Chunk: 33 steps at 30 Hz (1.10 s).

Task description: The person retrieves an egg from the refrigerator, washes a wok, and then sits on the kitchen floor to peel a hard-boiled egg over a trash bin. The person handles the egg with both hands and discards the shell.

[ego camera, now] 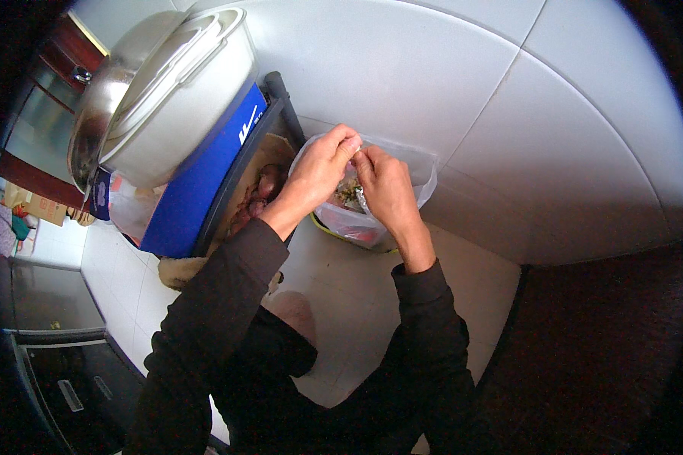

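Note:
Above a lined waste bin, my left hand [319, 168] and my right hand [388, 185] meet at the fingertips. Between them they pinch a small pale piece [357, 150], nearly all of it covered by the fingers, so I cannot tell what it is. A translucent white plastic bag [424, 170] lines the bin and spreads over its rim. Food scraps [348, 193] and a crumpled silvery wrapper [361, 200] show inside the bag, below my hands. Part of the bin's yellow-green edge [330, 230] shows under the bag.
Left of the bin stands a dark rack [284, 102]. Reddish onions or shallots [270, 181] lie on its lower level. Above are a blue box [205, 187], stacked white plastic basins [205, 96] and a metal bowl [99, 96]. A tiled wall [398, 74] rises behind; dark panelling [592, 330] stands right.

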{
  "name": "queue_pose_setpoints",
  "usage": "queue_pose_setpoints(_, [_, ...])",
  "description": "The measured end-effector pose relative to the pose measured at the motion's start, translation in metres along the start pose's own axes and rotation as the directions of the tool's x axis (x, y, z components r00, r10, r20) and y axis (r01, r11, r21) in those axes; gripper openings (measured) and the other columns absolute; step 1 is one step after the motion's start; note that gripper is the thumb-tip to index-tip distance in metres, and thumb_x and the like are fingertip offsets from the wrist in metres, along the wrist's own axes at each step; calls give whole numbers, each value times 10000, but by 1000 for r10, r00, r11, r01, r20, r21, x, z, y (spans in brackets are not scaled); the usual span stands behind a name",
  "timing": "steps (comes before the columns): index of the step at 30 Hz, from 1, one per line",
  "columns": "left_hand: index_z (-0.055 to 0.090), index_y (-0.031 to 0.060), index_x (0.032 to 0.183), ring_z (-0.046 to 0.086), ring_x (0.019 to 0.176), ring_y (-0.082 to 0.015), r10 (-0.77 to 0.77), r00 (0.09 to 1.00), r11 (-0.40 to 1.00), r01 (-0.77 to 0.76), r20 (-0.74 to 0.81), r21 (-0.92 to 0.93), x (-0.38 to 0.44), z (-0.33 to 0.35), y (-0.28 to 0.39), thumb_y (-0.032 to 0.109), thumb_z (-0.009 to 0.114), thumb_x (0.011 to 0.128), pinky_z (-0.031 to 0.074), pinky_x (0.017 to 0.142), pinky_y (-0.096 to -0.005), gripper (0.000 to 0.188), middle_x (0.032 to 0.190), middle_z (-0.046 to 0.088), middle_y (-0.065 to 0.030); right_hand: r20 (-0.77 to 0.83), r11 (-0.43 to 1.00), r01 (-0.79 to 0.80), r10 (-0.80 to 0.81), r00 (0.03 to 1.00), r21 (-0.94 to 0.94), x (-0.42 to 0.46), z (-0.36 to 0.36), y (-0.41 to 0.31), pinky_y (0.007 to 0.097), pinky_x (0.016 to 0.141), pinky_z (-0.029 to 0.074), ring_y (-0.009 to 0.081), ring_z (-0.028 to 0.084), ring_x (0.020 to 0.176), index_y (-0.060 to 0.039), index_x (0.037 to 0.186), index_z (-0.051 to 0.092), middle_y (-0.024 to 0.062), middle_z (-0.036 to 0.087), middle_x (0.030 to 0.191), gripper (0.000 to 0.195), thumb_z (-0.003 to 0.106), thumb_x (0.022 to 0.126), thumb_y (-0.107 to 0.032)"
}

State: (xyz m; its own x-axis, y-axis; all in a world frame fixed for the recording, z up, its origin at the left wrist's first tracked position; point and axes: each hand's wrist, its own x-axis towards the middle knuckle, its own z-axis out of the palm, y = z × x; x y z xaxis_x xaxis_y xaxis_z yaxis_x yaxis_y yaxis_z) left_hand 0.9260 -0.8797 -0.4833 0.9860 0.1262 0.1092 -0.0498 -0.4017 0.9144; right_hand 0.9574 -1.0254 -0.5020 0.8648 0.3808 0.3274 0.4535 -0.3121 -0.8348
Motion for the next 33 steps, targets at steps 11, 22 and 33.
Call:
queue_pose_setpoints(11, [581,-3,1035,514,650,-170,66,998,998,-66,-12,2,0,5,1,239,489,1049,457,629,-358,259,744,578,-89,-193,986,-166,166,967,16,-5,6,-18,447,605,509,387,660,648,-15,823,682,195,671,718,260,631,886,-263])
queue_pose_setpoints(22, [598,46,1062,498,539,-75,-163,984,874,180,78,-452,-6,-1,12,278,388,1096,387,455,-227,314,713,553,-15,-146,961,-183,215,966,206,-2,1,0,357,584,464,186,581,605,4,814,655,105,609,650,289,634,898,-272])
queue_pose_setpoints(33, [603,43,1100,518,570,-82,-60,998,972,61,9,-229,-5,2,8,248,448,1075,420,490,-251,258,743,585,-14,-63,941,-163,190,980,298,-3,1,-7,351,597,484,158,591,618,60,854,642,128,654,671,364,612,953,-289])
